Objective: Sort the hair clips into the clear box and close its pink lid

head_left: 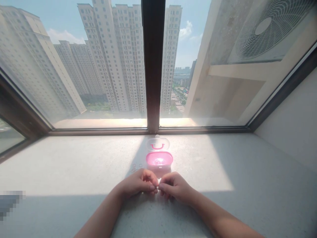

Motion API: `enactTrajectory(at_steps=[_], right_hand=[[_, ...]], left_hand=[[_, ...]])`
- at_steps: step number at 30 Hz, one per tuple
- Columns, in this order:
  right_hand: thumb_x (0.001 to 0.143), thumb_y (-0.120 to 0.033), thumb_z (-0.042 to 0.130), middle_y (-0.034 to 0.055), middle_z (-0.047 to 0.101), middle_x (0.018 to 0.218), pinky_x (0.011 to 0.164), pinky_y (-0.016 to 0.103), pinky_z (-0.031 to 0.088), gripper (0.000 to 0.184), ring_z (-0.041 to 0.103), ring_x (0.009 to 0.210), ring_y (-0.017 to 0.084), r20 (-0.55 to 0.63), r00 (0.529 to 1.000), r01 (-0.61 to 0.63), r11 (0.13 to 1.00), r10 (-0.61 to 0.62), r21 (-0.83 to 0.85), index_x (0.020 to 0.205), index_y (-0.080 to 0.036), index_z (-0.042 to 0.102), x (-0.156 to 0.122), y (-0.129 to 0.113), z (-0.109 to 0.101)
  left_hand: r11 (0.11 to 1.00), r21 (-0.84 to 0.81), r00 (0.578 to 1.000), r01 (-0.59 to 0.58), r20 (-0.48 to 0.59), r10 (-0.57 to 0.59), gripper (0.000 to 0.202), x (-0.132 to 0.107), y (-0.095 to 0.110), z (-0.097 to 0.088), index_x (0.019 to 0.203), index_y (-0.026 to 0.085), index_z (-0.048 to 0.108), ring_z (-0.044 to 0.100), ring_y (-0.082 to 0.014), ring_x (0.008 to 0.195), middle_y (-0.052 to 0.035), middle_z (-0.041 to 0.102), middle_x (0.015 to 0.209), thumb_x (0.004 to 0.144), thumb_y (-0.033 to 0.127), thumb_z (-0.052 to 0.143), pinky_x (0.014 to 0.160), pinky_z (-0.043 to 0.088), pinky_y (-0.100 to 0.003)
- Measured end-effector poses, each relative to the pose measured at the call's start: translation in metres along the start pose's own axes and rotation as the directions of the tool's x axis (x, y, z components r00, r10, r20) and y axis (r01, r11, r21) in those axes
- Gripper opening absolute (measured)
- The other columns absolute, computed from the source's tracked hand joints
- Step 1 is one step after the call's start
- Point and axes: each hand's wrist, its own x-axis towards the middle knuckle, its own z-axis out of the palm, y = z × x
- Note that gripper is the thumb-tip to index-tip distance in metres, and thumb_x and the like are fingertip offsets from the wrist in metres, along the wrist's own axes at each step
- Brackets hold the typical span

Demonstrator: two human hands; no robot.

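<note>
My left hand and my right hand meet at the fingertips, low over the pale sill. Both are closed in a pinch, thumb against fingers. Whatever sits between the fingertips is too small to make out. Just beyond my hands stands a pink oval box, uncovered, with something clear or shiny inside that I cannot name. Its clear lid, with a pink curved handle, lies behind it towards the window. Left of the box, several small clear ring-like pieces rest on the sill, partly behind my left hand.
The broad white sill runs up to a window with a dark brown frame. A white wall closes off the right side. At the far left edge is a blurred-out grey patch. Outside are tall buildings and a fan unit.
</note>
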Motion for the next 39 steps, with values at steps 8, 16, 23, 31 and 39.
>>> enactTrajectory(at_steps=[8,16,23,31,39], right_hand=[[0.078,-0.036,0.066,0.0023,0.062,0.056,0.044,0.02,0.039,0.027,0.054,0.046,0.01,-0.008,1.0,0.009,1.0,-0.009,-0.015,0.068,-0.011,0.067,-0.0005,-0.0007,-0.0006],[0.08,-0.037,0.066,0.0035,0.063,0.058,0.045,0.021,0.041,0.029,0.055,0.047,0.011,0.009,1.0,0.019,0.999,-0.019,-0.026,0.07,-0.01,0.069,-0.0002,-0.0023,-0.0004],[0.08,-0.035,0.065,0.0042,0.064,0.058,0.044,0.019,0.04,0.028,0.054,0.046,0.01,0.019,0.999,0.043,0.998,-0.043,-0.046,0.069,-0.01,0.069,0.0002,-0.0043,0.0005],[0.079,-0.039,0.065,0.0019,0.062,0.055,0.041,0.019,0.039,0.03,0.052,0.043,0.009,-0.027,0.999,0.042,0.998,-0.043,-0.041,0.066,-0.012,0.067,0.0009,-0.003,0.0003],[0.077,-0.044,0.066,-0.0008,0.059,0.05,0.04,0.019,0.037,0.033,0.049,0.04,0.008,-0.065,0.998,0.027,0.999,-0.025,0.025,0.065,-0.013,0.063,0.0016,-0.0065,-0.0006]], left_hand=[[1.0,-0.009,0.999,0.005,-0.045,-0.005,0.017,0.0018,-0.0039,-0.0005,0.081,0.012,0.061,0.062,-0.0116,0.06,-0.0039,0.068,0.068,0.074,0.023,0.073,0.061,0.046,-0.022],[0.998,0.041,0.998,0.046,-0.044,-0.044,0.031,0.0031,-0.0002,0.001,0.093,0.011,0.065,0.064,-0.013,0.058,-0.0055,0.07,0.07,0.071,0.03,0.077,0.057,0.048,-0.022],[0.989,0.114,0.994,0.099,-0.046,-0.094,0.02,0.0017,0.001,0.0034,0.082,0.013,0.068,0.068,-0.0157,0.064,-0.0045,0.071,0.07,0.07,0.026,0.075,0.063,0.053,-0.026],[0.957,0.249,0.989,0.15,-0.038,-0.145,0.016,0.0014,-0.0025,0.0069,0.078,0.013,0.072,0.066,-0.015,0.059,-0.0013,0.067,0.062,0.069,0.027,0.072,0.059,0.051,-0.025],[0.975,0.181,0.989,0.127,-0.093,-0.112,0.023,0.0039,0.0013,0.0077,0.08,0.013,0.062,0.06,-0.012,0.048,-0.0004,0.064,0.056,0.071,0.032,0.072,0.049,0.047,-0.021]])
